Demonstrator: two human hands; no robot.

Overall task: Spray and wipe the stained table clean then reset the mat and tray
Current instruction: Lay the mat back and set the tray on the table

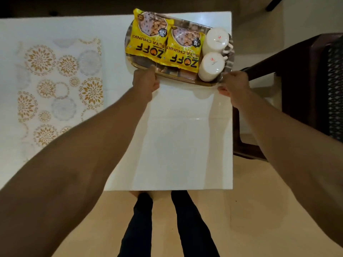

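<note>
**Tray gripped at its near rim**

The tray sits on the table, just beyond both hands. Left hand and right hand each grasp its rim. This looks like the tray-moving step; the next move needs it kept level, because the cups and packets can slide.

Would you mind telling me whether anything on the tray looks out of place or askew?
Nothing is spilled. The far yellow packet overhangs the tray's far rim, and both white mugs sit upside down. Both hands grip the near edge.
</note>
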